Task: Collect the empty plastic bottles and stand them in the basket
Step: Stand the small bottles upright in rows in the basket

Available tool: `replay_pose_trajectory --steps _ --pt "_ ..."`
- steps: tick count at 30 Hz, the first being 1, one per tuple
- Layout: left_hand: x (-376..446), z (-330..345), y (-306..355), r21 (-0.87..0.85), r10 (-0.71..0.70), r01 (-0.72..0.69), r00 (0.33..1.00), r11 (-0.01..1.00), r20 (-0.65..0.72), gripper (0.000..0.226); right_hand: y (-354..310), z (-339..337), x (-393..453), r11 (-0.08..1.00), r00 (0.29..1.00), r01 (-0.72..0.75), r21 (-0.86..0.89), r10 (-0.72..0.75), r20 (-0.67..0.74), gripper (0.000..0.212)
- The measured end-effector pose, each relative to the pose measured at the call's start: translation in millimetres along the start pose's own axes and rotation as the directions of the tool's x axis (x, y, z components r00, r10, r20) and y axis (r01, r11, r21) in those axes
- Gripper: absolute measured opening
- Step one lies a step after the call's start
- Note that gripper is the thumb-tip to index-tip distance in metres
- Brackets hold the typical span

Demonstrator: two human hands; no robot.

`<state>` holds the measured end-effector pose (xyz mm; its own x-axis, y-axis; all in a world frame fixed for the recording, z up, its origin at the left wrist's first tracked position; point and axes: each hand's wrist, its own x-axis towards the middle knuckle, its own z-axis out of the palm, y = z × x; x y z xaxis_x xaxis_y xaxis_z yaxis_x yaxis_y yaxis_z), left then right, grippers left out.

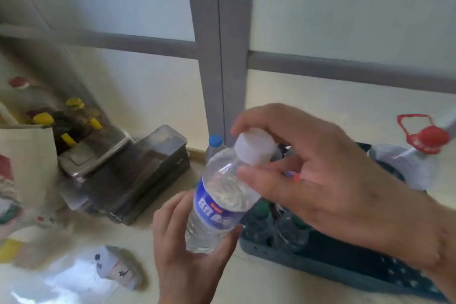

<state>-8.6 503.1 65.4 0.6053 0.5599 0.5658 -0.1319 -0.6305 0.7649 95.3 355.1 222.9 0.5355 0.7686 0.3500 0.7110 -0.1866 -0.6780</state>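
A clear plastic bottle (223,195) with a blue label and a white cap is held tilted in mid-air at the centre. My left hand (187,254) grips its lower body from below. My right hand (328,180) comes in from the right with its fingers and thumb closed around the white cap. Below and to the right stands the dark blue-grey basket (320,264), with several clear bottles (283,227) upright in its left end. Another bottle with a blue cap (215,142) stands behind the held one.
A large jug with a red cap and handle (419,150) stands at the basket's far right. A dark stacked box (128,175) and yellow-capped bottles (71,116) are at the left. A small white bottle (118,266) lies on the floor. Behind is a grey-framed glass door (222,44).
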Motion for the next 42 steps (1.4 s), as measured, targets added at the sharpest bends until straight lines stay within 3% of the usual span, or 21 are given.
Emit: replay_pose_trajectory --steps 4,8,12,17,22,28,35,39,42 --pt "54 43 55 -0.142 0.104 -0.067 0.958 0.988 0.269 0.059 -1 -68 1 0.992 0.972 -0.024 -0.121 -0.005 -0.236 0.025" --pt "91 110 85 -0.177 0.142 -0.053 0.830 0.983 0.540 0.059 23 -113 -10 0.904 0.918 -0.148 -0.400 -0.025 -0.396 0.024" --pt "106 163 88 -0.121 0.123 -0.054 0.712 0.991 0.691 0.071 58 -121 -18 0.812 0.891 -0.332 -0.480 0.104 -0.441 0.028" --pt "99 199 63 0.017 0.192 -0.310 0.630 0.951 0.753 0.064 97 -99 -20 0.703 0.850 -0.520 -0.485 0.370 -0.375 0.029" --pt "92 213 36 0.160 0.100 -0.421 0.533 0.893 0.840 0.051 122 -68 -14 0.547 0.742 -0.648 -0.531 0.610 -0.277 0.029" --pt "99 214 33 0.166 0.120 -0.496 0.494 0.852 0.861 0.068 166 -32 -18 0.456 0.650 -0.700 -0.549 0.726 -0.226 0.045" --pt "102 201 33 0.157 0.105 -0.606 0.374 0.780 0.921 0.081 189 -21 -27 0.427 0.573 -0.767 -0.480 0.792 -0.212 0.057" --pt "105 186 34 0.163 0.137 -0.620 0.407 0.768 0.903 0.074 190 -16 -25 0.405 0.568 -0.759 -0.509 0.794 -0.216 0.057" --pt "109 148 30 0.211 0.243 -0.621 0.563 0.755 0.790 0.069 181 -22 -25 0.401 0.557 -0.760 -0.511 0.807 -0.196 0.042"
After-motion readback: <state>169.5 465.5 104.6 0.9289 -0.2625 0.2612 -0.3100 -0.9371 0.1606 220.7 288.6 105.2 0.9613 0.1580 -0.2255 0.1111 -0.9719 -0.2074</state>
